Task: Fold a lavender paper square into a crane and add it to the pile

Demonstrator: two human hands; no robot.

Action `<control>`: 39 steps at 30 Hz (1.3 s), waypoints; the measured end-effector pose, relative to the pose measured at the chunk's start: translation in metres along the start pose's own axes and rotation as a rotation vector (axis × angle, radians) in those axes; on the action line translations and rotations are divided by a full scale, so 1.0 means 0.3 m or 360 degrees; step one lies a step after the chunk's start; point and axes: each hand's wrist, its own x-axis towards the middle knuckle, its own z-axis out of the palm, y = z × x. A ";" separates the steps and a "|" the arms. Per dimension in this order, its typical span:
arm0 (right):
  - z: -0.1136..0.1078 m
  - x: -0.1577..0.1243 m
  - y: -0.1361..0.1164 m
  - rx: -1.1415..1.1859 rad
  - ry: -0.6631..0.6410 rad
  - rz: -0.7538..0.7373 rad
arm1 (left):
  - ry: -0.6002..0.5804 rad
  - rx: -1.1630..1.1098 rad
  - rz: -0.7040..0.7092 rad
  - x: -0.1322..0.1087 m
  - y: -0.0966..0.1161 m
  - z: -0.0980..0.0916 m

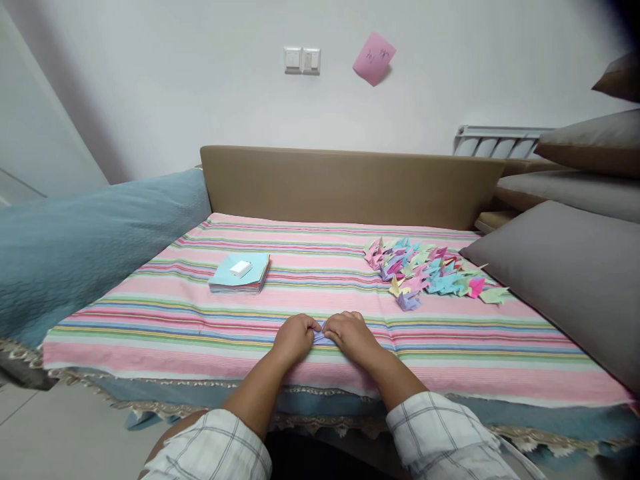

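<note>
A small piece of folded purple paper (320, 338) lies low on the striped cloth near the front edge, between my two hands. My left hand (296, 338) is closed on its left side, with thumb and fingers pinched at the paper. From the right, my right hand (353, 335) grips the same paper, its fingers curled over. Much of the paper is hidden by the fingers, so its exact folded shape cannot be made out. Beyond my right hand sits a pile of folded paper cranes (430, 270) in several colours.
A stack of square coloured paper (240, 273) with a small white block (241, 269) on top is at the left. Grey cushions (565, 280) stand along the right. A brown backrest (345, 187) closes off the back, and a blue-covered armrest (110, 233) borders the left.
</note>
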 end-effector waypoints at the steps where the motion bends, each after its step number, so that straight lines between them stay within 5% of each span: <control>1: 0.000 0.000 -0.001 -0.0006 -0.0001 0.0009 | -0.0018 -0.0010 0.0019 -0.001 0.000 -0.003; 16: 0.022 -0.003 0.009 -0.0063 0.0075 -0.0004 | -0.0183 0.0093 0.0232 -0.001 -0.001 -0.027; 28: 0.052 -0.046 0.012 -0.0274 0.0446 -0.0248 | -0.0096 0.0382 0.0322 -0.018 0.019 -0.021; 39: 0.057 -0.064 -0.021 -0.0351 0.0334 -0.0198 | -0.0027 0.0543 0.0311 -0.028 0.032 -0.001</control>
